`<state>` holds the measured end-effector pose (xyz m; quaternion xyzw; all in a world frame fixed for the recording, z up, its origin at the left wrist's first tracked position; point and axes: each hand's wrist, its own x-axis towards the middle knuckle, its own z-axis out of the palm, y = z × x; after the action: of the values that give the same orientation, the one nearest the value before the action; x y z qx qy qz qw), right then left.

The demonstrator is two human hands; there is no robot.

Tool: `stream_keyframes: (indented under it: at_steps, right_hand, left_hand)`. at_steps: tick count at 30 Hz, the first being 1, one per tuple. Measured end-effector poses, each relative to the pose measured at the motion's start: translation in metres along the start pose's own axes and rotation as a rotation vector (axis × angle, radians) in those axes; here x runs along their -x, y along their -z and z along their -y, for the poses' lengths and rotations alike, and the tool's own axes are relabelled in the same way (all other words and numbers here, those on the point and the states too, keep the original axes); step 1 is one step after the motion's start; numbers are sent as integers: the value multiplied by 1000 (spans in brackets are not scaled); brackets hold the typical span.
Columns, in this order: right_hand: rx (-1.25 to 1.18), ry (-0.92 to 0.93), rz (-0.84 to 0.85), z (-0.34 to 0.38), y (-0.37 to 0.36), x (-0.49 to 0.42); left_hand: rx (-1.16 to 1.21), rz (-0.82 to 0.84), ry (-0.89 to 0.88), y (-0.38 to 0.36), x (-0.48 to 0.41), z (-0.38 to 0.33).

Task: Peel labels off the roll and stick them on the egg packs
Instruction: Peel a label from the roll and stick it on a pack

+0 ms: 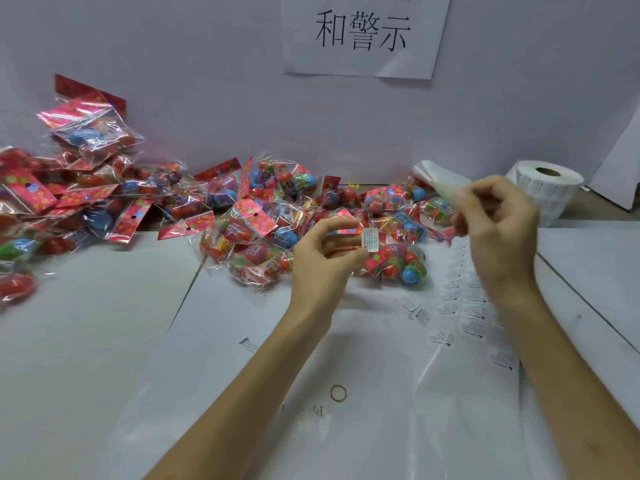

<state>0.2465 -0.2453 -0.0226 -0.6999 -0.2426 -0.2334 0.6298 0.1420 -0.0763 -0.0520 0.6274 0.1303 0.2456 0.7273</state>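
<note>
My left hand (325, 251) pinches a small white printed label (370, 239) at its fingertips, just above an egg pack (401, 266) of red, green and blue eggs with a pink header. My right hand (498, 220) is raised and blurred, its curled fingers gripping the white backing strip (440, 178) that leads from the label roll (547, 188) at the back right. A strip of labels (464, 299) lies on the table under my right forearm. More egg packs form a heap (263, 216) behind my hands.
A second, taller pile of egg packs (69, 181) fills the left side. A paper sign (363, 32) hangs on the white back wall. A rubber band (338, 393) and loose labels (441, 339) lie on the plastic sheet in front.
</note>
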Motion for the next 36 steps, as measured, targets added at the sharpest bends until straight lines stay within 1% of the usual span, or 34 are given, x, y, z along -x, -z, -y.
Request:
stream_keyframes:
  at_steps: [2, 4, 9, 12, 18, 24, 28, 31, 36]
  right_hand:
    - [17, 2, 165, 3, -12, 9]
    - [81, 14, 274, 4, -20, 16]
    - [233, 110, 405, 0, -27, 26]
    - [272, 188, 473, -2, -28, 26]
    - [310, 273, 452, -1, -27, 25]
    - [295, 233, 454, -4, -27, 27]
    - [277, 208, 471, -5, -28, 28]
    - [290, 257, 487, -5, -29, 29]
    - [287, 331, 497, -1, -34, 31]
  left_hand:
    - [-6, 5, -7, 0, 0, 1]
    - [-30, 14, -27, -1, 1, 2]
    - [-153, 59, -157, -1, 2, 3]
    - [-243, 94, -239, -2, 5, 3]
    - [-265, 98, -250, -2, 6, 2]
    - [-275, 101, -228, -1, 4, 2]
    - [-376, 137, -243, -2, 2, 7]
    - [-433, 117, -254, 0, 0, 10]
    - [-429, 106, -246, 2, -3, 13]
